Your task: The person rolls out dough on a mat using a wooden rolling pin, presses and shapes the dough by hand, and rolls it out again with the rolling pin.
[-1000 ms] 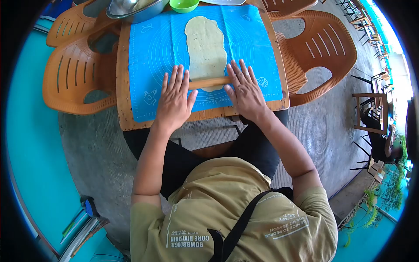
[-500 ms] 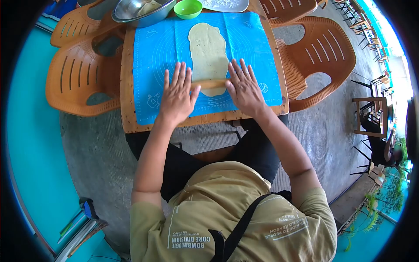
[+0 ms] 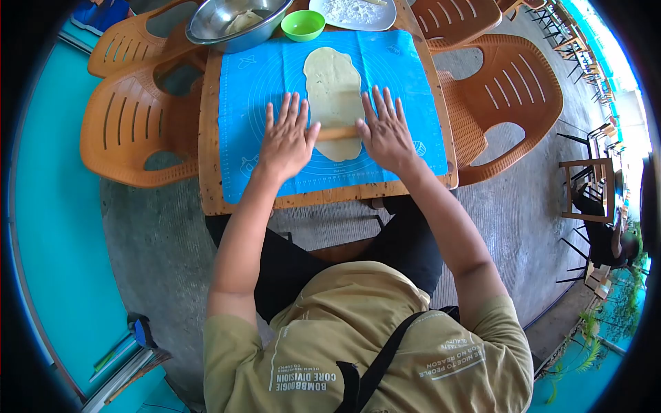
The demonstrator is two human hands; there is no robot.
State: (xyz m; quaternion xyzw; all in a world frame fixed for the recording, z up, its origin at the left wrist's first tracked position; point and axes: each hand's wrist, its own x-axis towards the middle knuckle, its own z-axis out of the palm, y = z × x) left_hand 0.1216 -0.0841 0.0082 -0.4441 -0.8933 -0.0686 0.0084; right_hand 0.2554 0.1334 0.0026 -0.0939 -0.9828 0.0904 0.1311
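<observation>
A long, flat oval of dough (image 3: 333,82) lies on a blue baking mat (image 3: 248,89) with printed circles. Across its lower part rests a wooden rolling pin (image 3: 339,133), its middle visible between my hands. My left hand (image 3: 286,141) lies flat over the pin's left end, fingers stretched out. Over the right end, my right hand (image 3: 387,134) is likewise flat with its fingers spread. Both palms hide the ends of the pin. Some dough shows below the pin, towards me.
A metal bowl (image 3: 237,43) with dough inside, a green bowl (image 3: 303,25) and a white plate (image 3: 372,25) of flour stand at the far side of the wooden table (image 3: 211,138). Orange chairs (image 3: 124,120) flank it. A person (image 3: 602,237) is far off at the right.
The rolling pin and both hands sit slightly farther up the dough, with more dough showing below the pin. The whole view has shifted a little, so more of the bowls and plate shows.
</observation>
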